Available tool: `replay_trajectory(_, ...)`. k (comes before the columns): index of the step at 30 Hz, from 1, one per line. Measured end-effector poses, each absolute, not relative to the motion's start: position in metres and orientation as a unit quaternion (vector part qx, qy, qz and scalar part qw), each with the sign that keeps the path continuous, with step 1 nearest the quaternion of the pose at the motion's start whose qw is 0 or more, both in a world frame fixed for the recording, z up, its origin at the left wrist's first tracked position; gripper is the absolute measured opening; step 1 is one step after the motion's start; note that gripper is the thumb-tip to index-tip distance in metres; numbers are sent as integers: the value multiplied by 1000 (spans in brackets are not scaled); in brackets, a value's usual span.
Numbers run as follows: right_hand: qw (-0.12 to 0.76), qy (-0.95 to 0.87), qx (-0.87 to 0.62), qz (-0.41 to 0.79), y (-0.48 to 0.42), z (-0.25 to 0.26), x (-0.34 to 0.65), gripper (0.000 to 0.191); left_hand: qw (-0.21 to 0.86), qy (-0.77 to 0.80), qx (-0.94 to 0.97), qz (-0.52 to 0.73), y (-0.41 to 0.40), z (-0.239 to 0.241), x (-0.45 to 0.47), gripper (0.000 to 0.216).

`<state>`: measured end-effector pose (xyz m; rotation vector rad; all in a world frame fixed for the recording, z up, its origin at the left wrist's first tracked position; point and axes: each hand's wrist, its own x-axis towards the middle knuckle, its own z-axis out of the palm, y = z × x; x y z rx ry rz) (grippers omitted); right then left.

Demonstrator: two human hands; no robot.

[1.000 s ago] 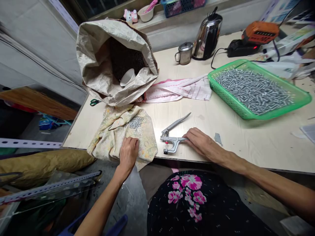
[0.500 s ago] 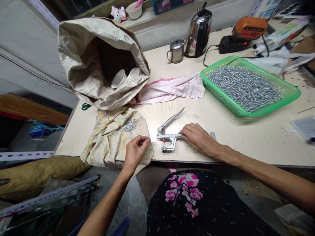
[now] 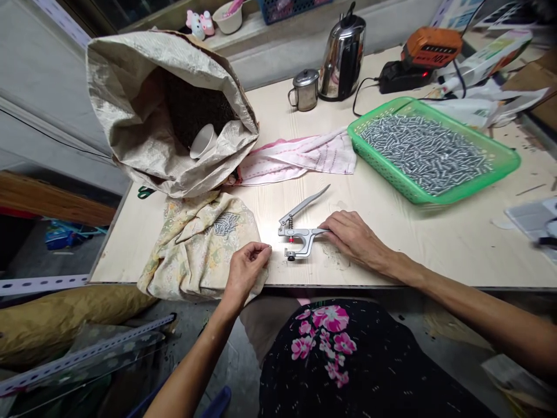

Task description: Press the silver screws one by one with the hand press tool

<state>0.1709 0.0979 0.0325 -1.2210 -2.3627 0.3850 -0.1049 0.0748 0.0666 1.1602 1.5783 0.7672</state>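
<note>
Head view: right hand point(image 3: 354, 237) grips pliers point(image 3: 300, 232), orange pack point(image 3: 430, 49) (lettering unclear) beyond.

Pale wood-grain tabletop point(image 3: 470, 244) against light-grey wall point(image 3: 39, 69).
Dark window point(image 3: 143, 10) up top, pale ledge point(image 3: 255, 39) below it; grey floor point(image 3: 241, 363) under table's front edge.

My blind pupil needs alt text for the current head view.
A person's right hand holds silver pliers on a table; the left hand pinches its fingertips nearby. Metal pieces lie on a cloth and in a green basket.
</note>
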Motion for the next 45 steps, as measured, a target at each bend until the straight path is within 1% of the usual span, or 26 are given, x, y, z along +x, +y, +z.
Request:
replay_trajectory(2,223,-857,-446,130,102,35,172,24,488,657,472,327,80,68,-104,29)
replay_trajectory(6,192,-874,-429,124,109,35,178,28,480,664,456,348,87,76,-102,30)
replay_trajectory(13,177,-875,-426,143,105,20,187,31,520,661,459,287,78,70,-88,33)
replay_trajectory(18,194,-880,-419,114,98,17,182,30,562,654,443,244,79,62,-62,32)
replay_trajectory(23,225,-872,-429,67,91,16,183,26,567,656,454,205,84,61,-51,31)
replay_trajectory(28,230,-864,-445,48,88,13,186,24,571,665,439,197,83,60,-47,30)
replay_trajectory(36,219,-866,-443,80,88,4,186,22,585,679,408,174,79,59,-42,29)
replay_trajectory(45,200,-870,-444,73,89,2,187,25,608,679,394,118,84,60,-45,27)
